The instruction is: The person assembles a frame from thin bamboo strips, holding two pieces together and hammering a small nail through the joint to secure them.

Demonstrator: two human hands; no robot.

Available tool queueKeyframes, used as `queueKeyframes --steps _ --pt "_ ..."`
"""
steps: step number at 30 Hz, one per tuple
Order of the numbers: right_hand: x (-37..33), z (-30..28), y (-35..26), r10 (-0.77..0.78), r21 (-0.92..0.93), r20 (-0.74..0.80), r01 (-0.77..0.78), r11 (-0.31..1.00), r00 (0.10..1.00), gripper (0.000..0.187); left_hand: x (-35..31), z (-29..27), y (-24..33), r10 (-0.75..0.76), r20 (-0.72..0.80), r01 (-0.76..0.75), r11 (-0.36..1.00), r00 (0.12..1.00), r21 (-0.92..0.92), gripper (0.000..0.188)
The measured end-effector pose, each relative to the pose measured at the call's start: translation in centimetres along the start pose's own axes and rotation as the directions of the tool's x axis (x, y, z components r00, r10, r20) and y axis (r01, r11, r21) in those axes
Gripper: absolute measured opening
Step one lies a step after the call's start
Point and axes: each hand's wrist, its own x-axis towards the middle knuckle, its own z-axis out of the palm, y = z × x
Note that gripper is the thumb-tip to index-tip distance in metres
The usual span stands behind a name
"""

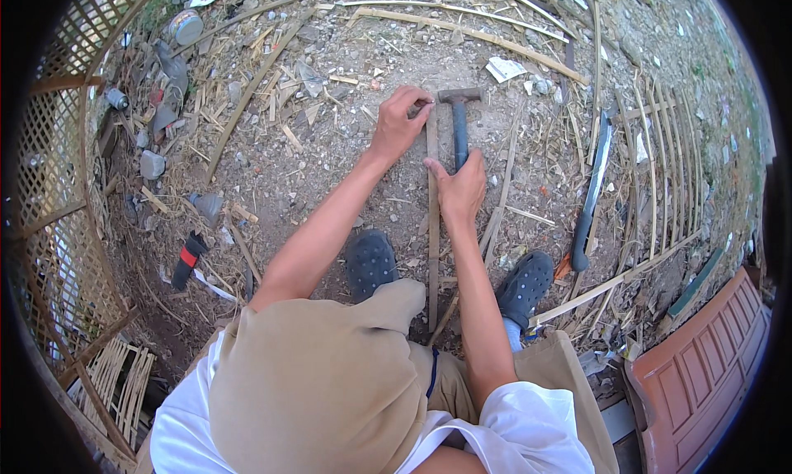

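My right hand [462,192] is wrapped around the dark handle of a hammer [460,136]. The hammer's rusty head points away from me, just right of my left fingers. My left hand [399,126] is pinched at the far end of a long, narrow wooden strip [433,226]. Something small and dark shows at those fingertips, too small to name. The strip lies on the dirt between my feet and runs back toward me. My right thumb rests close beside it.
A machete [592,202] with a dark handle lies to the right, by a slatted bamboo frame [660,169]. A black-and-red tool handle [190,259] is at left, near a woven lattice panel [62,177]. Bamboo strips [470,33] and a brown moulded panel [701,375] lie around.
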Motion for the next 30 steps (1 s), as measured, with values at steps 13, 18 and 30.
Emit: queueKeyframes --steps 13,18,30 --pt "0.0 0.1 0.1 -0.02 0.014 -0.003 0.02 1.0 1.0 0.076 -0.5 0.4 -0.5 0.13 -0.017 -0.128 0.989 0.991 0.073 0.021" --pt "-0.1 0.1 0.2 -0.038 0.021 -0.015 0.039 0.999 0.999 0.076 -0.4 0.4 -0.6 0.135 -0.045 -0.13 0.986 0.99 0.107 0.023" --pt "-0.5 -0.6 0.3 -0.03 0.174 -0.083 0.044 0.984 0.996 0.043 -0.3 0.4 -0.9 0.089 -0.03 -0.087 0.995 0.996 0.054 0.021"
